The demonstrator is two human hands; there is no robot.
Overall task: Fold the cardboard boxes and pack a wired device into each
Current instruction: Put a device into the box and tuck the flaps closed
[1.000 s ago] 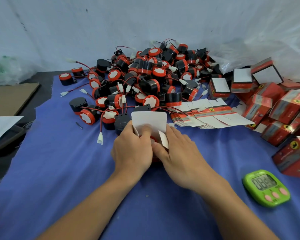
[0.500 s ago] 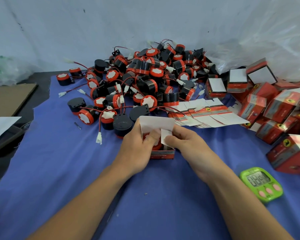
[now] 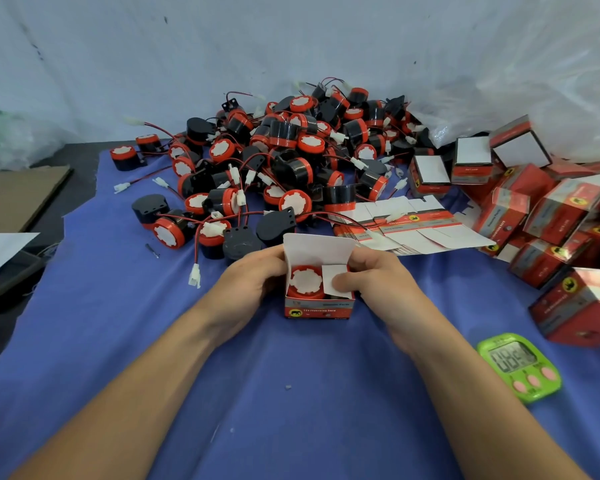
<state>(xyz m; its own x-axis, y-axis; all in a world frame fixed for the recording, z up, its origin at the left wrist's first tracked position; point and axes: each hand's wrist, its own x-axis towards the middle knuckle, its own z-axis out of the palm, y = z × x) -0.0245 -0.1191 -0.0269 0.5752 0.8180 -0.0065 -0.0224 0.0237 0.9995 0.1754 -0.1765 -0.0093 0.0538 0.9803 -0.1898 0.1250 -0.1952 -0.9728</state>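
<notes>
A small red cardboard box stands on the blue cloth at the centre, its white top lid upright. Inside it sits a red and black wired device, white face up. My left hand grips the box's left side. My right hand holds the right side, its thumb pressing a white side flap down over the device. A big pile of loose wired devices lies behind. Flat unfolded boxes are stacked just right of the pile.
Several packed red boxes are heaped at the right. A green digital timer lies at the lower right. Brown cardboard and white paper sit off the cloth at left. White plastic sheeting forms the back.
The box has come out from under my hands and now shows its open top with the device inside. My right thumb has folded the right side flap inward.
</notes>
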